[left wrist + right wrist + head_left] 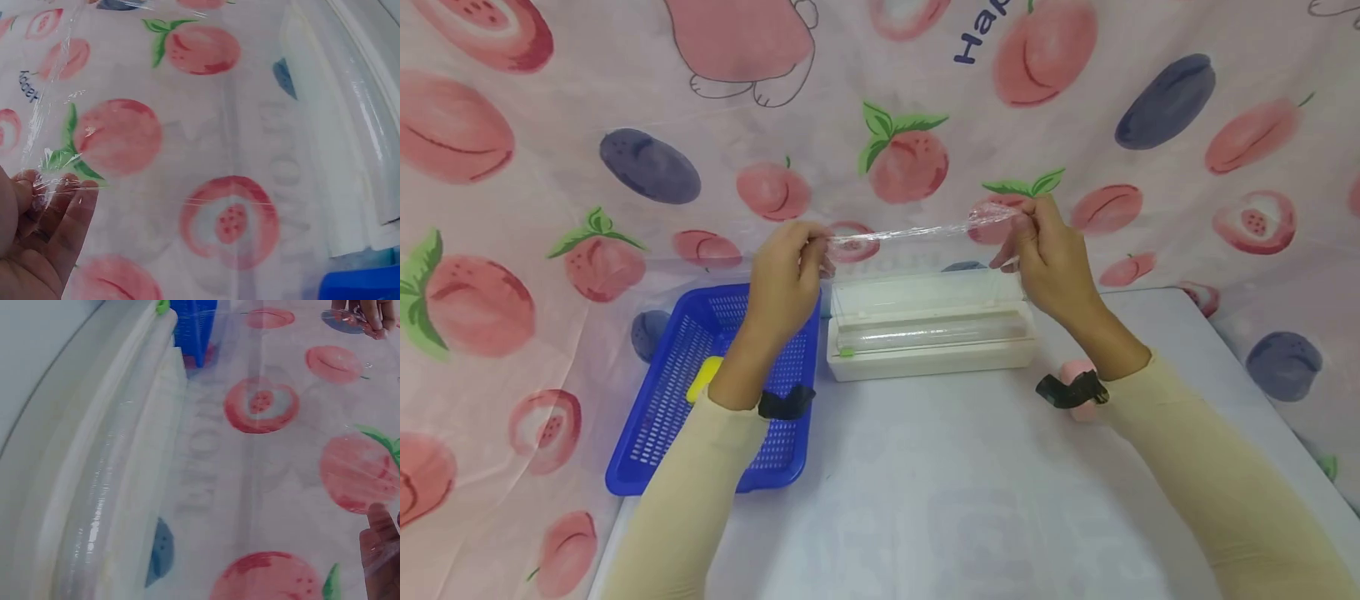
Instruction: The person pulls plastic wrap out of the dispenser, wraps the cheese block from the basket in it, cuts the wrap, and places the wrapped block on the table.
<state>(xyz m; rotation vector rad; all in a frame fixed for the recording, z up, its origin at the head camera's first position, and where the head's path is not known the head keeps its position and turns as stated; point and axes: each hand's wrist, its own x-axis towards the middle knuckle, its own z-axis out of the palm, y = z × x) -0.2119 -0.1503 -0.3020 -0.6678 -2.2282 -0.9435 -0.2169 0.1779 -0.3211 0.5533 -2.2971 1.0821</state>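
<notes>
The film (917, 232) stretches between the left grip (784, 273) and right grip (1051, 260), each pinching one end of its edge, above the open box (928, 361).

Your wrist views face each other

Your head camera looks forward and down, framing left hand (784, 271), right hand (1054, 265), box (932, 362) and basket (786, 477) from farthest off. Your left wrist camera, close in, faces rightward, the box at its right edge. Your right wrist camera, also near, faces leftward toward that left hand. Both wrist views share the box, basket and cloth (827, 146).
</notes>
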